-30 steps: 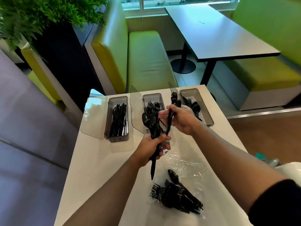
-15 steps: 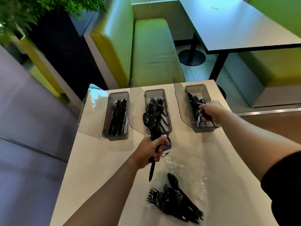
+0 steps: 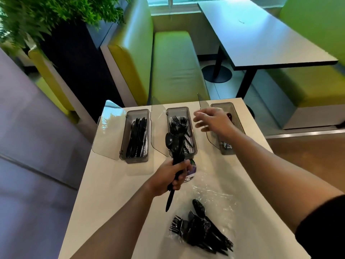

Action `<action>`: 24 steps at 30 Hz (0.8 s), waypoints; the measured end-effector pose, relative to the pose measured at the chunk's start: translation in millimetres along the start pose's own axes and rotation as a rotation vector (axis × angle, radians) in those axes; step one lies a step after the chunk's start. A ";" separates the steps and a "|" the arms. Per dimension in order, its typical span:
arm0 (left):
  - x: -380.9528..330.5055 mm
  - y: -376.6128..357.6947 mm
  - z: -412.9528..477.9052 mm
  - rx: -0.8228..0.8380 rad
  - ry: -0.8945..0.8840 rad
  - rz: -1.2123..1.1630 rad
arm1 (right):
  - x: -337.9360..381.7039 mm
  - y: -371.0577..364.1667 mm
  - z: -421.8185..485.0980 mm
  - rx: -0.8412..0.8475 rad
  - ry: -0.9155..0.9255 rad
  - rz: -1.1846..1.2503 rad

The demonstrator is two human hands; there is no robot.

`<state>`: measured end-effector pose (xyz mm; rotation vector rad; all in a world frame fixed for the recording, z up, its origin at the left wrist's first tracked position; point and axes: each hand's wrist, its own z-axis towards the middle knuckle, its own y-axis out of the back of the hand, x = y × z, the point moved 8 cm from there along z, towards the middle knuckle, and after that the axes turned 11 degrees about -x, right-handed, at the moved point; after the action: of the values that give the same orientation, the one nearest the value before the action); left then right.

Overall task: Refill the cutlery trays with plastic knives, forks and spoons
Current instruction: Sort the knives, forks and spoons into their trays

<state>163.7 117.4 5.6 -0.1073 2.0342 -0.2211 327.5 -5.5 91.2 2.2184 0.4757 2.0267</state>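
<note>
White table [image 3: 112, 184] fills the lower frame, seen from its 6 o'clock edge

Clear plastic wrap [image 3: 214, 195] lies at table centre toward 5 o'clock, loose pile of black cutlery [image 3: 203, 230] on it, fork tines at the pile's 9 o'clock, one spoon bowl at its 12

Three grey trays sit in a row at the 12 o'clock edge, clear lids flipped up. Left tray [image 3: 134, 159] at 11 holds knives [image 3: 136, 137], middle tray [image 3: 177, 109] at 12 holds forks [image 3: 179, 122], right tray [image 3: 226, 151] at 1 is mostly hidden under the arm, contents can't be read

Right hand [image 3: 212, 120] hovers over the right tray, fingers spread wide, holding nothing

Left hand [image 3: 171, 174] is fisted round a mixed bundle [image 3: 174, 144] just at 6 o'clock of the middle tray, spoon bowls up, one handle poking out below the fist

Step in hand, as I judge it: sorting the bundle, one piece per pick

To do it well: hold the bundle upright and steady, right hand pinches a single piece by its head end, draws it straight up so the neighbours don't drag out, checks the type, lays it lengthwise in the matching tray clear of the raised lid. Risk: a loose fist lets pieces slip onto the wrap
</note>
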 end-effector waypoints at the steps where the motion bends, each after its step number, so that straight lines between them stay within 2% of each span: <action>1: -1.2 -0.1 -3.1 0.001 -0.002 0.016 | 8.7 -16.4 -11.7 0.096 -0.021 0.001; 5: -5.3 -1.1 -12.9 0.021 -0.011 0.057 | 9.8 -65.5 -45.5 0.372 -0.193 0.003; 11: -7.2 3.9 -32.5 0.082 -0.006 0.057 | 6.7 -88.4 -65.8 0.433 -0.395 0.281; 16: -5.6 5.5 -46.9 0.159 0.019 0.064 | 9.3 -105.0 -97.9 0.717 -0.546 0.395; 18: -5.4 8.5 -50.8 0.141 0.008 0.071 | 7.2 -105.0 -94.0 0.675 -0.540 0.377; 20: -6.8 14.5 -51.7 0.090 -0.018 -0.007 | 7.3 -98.7 -81.7 0.532 -0.471 0.339; 22: -8.5 25.0 -49.5 -0.001 -0.038 -0.118 | 9.5 -91.8 -70.6 0.412 -0.407 0.365; 24: -9.7 35.0 -46.8 -0.090 -0.057 -0.190 | 10.3 -89.3 -67.5 0.376 -0.375 0.395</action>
<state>127.2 158.5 27.7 -0.3602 1.9776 -0.2427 247.3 72.9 83.4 3.0484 0.4295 1.7057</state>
